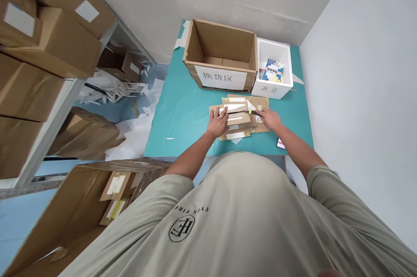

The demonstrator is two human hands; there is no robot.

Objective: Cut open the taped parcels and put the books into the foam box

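Carton (224, 41) reads "换货区"; right fingers (263, 114) grip a yellow-black cutter (253, 112), left fingers (216, 116) spread on cardboard (239, 120).

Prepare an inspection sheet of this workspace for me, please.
Surface: teal tabletop, with small white scraps.
Job's things: overlapping cardboard pieces with white labels; yellow-and-black utility knife.
Clutter: phone near the front edge; white paper on the floor.
Hands: left spread on the cardboard, right gripping the knife.
Cables: nothing seen.
Surroundings: large open carton and white foam box holding books behind; carton-filled shelving at left.
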